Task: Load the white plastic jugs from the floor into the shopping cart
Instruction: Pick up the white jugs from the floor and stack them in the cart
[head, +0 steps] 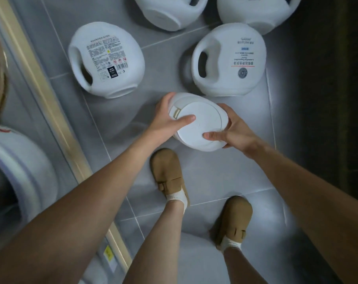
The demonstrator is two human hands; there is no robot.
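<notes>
floor (225,177): grey tiles with pale grout lines, fills most of the view; darker strip at 3 o'clock.
pale rail (40,83): beige bar running diagonally from 10 o'clock down to 7 o'clock; can't tell what it belongs to.
white rounded shape (26,165): at 8 o'clock, left of the rail, blurred; can't tell what it is.
back-label jug (106,60): at 11 o'clock, lying on its side on the floor, printed label and barcode up, handle hole on its left; opaque, contents can't tell.
front-label jug (229,60): at 1 o'clock, lying on its side, label up, handle hole on its left; opaque, contents can't tell.
top-left jug (169,13): at 12 o'clock, cut by the frame edge, base toward the camera.
top-right jug (256,11): just right of it, also cut off.
held jug (198,124): centre, between the two labelled jugs and the shoes, round lid toward the camera, lid closed, tan tab at its 10 o'clock; inside not visible.
left hand (165,117): grips the jug's left side, thumb across the lid.
right hand (233,132): grips the right side, thumb on the lid.
tan shoes (167,173): at 6 o'clock, white socks.
</notes>
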